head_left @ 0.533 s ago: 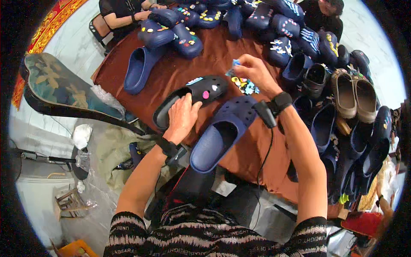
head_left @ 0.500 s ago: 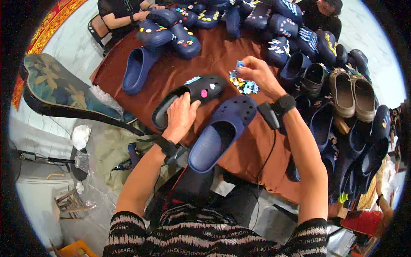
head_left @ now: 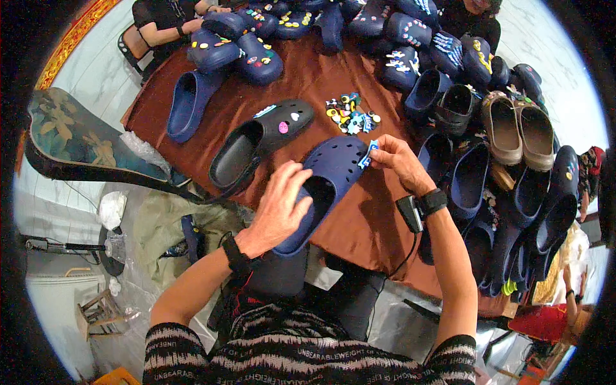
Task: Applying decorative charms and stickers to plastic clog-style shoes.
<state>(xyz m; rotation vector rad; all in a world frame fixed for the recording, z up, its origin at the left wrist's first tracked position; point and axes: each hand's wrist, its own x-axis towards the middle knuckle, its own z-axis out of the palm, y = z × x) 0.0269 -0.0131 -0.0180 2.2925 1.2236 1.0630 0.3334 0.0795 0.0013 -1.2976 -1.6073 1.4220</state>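
Observation:
In front of me a navy blue clog (head_left: 337,154) with holes in its toe lies on the brown cloth, its heel toward me. My left hand (head_left: 276,208) is over the left side of its opening, fingers and thumb apart; whether they touch the clog I cannot tell. Between thumb and fingertips my right hand (head_left: 398,162) pinches a blue and white shoe charm (head_left: 367,154) at the right side of the clog's toe. To the left lies a black clog (head_left: 282,128) with several charms on it. A small pile of colourful charms (head_left: 351,117) lies beyond the navy clog.
Several decorated clogs (head_left: 410,32) crowd the far side, and more stand at the right, including a brown pair (head_left: 520,131). A single navy clog (head_left: 192,102) lies at the far left. A patterned chair back (head_left: 83,141) stands left of the table (head_left: 256,83). Two people sit across.
My left hand has left the black clog and moved right to the navy clog. My right hand has brought the charm from the pile down to the navy clog's toe.

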